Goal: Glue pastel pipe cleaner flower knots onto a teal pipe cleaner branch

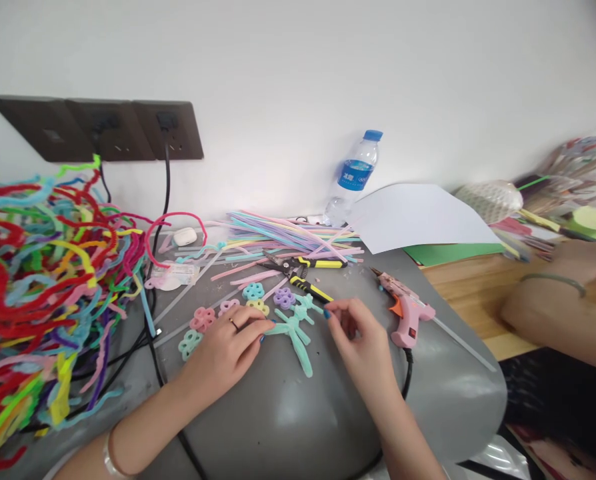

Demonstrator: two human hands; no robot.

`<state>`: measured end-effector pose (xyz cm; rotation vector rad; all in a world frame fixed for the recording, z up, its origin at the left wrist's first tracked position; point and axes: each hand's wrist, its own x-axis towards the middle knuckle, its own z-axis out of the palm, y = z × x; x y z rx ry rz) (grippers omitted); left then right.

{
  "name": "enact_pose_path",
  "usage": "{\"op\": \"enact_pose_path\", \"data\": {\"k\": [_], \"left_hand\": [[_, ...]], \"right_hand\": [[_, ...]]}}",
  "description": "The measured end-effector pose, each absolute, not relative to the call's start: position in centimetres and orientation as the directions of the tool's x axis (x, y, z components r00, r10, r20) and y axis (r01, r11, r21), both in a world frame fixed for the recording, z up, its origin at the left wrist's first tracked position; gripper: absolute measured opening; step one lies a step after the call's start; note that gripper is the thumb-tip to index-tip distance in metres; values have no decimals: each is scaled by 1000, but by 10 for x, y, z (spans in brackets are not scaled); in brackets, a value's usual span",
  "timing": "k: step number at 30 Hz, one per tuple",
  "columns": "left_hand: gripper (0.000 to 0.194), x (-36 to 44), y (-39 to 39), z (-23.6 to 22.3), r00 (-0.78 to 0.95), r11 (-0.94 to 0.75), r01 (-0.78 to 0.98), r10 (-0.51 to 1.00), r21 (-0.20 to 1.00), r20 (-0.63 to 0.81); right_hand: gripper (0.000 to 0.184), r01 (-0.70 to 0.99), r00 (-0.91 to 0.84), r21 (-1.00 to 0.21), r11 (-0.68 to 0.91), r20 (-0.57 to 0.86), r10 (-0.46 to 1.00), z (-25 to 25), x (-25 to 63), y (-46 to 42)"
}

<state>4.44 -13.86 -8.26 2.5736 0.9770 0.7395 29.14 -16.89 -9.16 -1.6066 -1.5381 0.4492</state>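
Observation:
A mint-green pipe-cleaner figure (294, 328) with several fuzzy limbs lies on the grey table between my hands. My left hand (228, 343), a ring on one finger, pinches the limb at its left. At the upper right end of the figure, the thumb and forefinger of my right hand (355, 333) close on a thin tip. Small looped pipe-cleaner flowers surround my left hand: a blue one (253, 291), a purple one (284, 298), a yellow one (259, 307), a coral one (203, 320) and a mint one (191, 345). My left fingers partly cover a pink flower (228, 306).
Yellow-black pliers (311, 288) lie before straight pastel pipe cleaners (288, 233). A pink glue gun (405, 310) with a cord is at right. A bottle (355, 177) leans by white paper (423, 213). Tangled pipe cleaners (53, 287) fill the left; another person's arm (553, 307) is at right.

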Motion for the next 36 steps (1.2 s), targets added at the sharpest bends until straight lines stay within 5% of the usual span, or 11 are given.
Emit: {"op": "enact_pose_path", "data": {"k": [3,9,23,31,36], "left_hand": [[33,44,-138,-82,644,-730,540,679,419,353],[36,41,-138,-82,638,-720,543,689,432,345],[41,43,-132,-89,694,-751,533,652,390,306],[39,37,-130,-93,679,-753,522,651,401,339],[39,38,-128,-89,674,-757,519,648,396,355]], "right_hand": [[20,713,152,-687,140,346,926,-90,298,-153],[24,810,51,-582,71,191,980,-92,297,-122],[19,846,-23,-531,43,44,999,-48,295,-105],[15,747,11,-656,107,174,985,-10,315,-147],[33,280,-75,-955,95,77,994,-8,304,-189]]}}
